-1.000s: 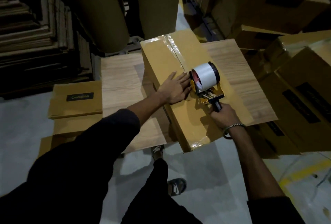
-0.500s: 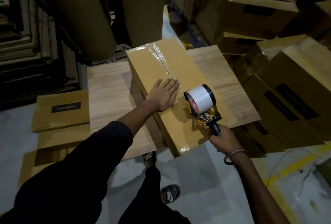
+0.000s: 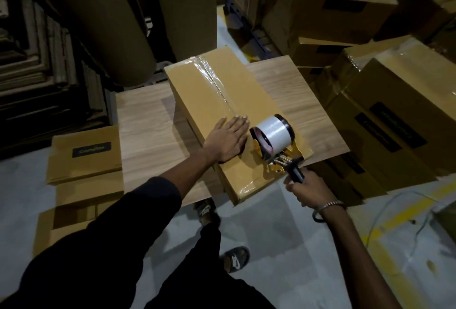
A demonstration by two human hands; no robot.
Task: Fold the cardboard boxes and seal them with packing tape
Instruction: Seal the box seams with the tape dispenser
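A long brown cardboard box [image 3: 197, 86] lies on a wooden table [image 3: 145, 126], its near end past the table's front edge. Clear packing tape [image 3: 212, 74] runs along its top seam from the far end toward me. My left hand [image 3: 228, 139] lies flat, fingers apart, on the box top over the seam. Just right of it, a yellow tape dispenser [image 3: 274, 141] with a white roll rests on the box near its front end. My right hand [image 3: 308, 187] grips the dispenser's black handle.
Flat folded boxes [image 3: 84, 158] are stacked on the floor at the left. Sealed boxes [image 3: 394, 116] pile up on the right, close to the table. Large brown paper rolls [image 3: 98, 20] stand behind the table. A yellow floor line [image 3: 399, 217] and my sandalled feet [image 3: 234, 259] show below.
The dispenser has travelled along the seam toward me, nearing the box's front end. My left hand has followed it down the box top, staying flat on the tape.
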